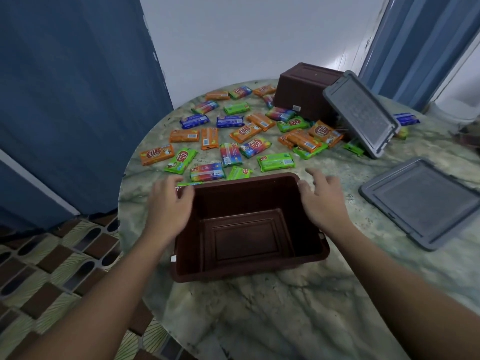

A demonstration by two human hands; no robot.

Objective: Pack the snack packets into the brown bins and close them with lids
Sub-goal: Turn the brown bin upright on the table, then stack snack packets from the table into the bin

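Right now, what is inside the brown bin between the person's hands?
Nothing: the open brown bin shows only its bare ribbed floor. All snack packets lie on the table beyond it. The near wall's inner face is hidden by the rim.

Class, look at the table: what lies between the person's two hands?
In the head view, the open, empty brown bin sits between the left hand and right hand, each at a far corner of its rim.

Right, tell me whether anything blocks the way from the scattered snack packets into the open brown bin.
Nothing visible does. The brown bin is open and empty, no lid on it, and the snack packets lie just beyond its far rim.
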